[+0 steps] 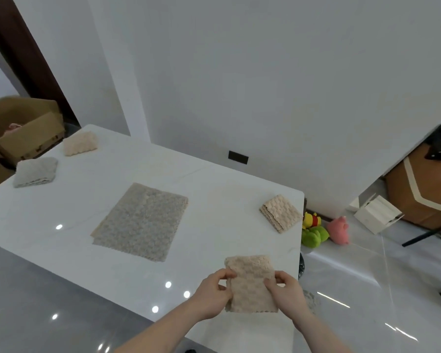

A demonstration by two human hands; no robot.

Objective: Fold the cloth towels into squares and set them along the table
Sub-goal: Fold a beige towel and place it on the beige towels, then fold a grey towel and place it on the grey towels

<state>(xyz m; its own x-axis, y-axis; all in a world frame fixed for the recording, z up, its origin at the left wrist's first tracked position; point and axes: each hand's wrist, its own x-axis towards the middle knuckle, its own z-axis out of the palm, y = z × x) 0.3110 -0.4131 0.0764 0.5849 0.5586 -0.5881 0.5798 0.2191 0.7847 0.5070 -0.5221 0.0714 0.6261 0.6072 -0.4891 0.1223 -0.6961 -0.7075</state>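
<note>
Beige folded towel (251, 284) at lower centre of the frame on the white worktop (209, 179), left hand (215, 293) pinching its left edge, right hand (287, 291) pinching its right edge, unfolded grey towel (141, 221) flat at centre, well apart.

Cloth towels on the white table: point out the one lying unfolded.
The grey textured towel at the table's centre lies spread flat; the other towels are folded.

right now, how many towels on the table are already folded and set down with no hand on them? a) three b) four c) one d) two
a: a beige folded towel and a grey folded towel lie at the far left, and another beige one at the right edge; the flat grey towel is unfolded.
</note>
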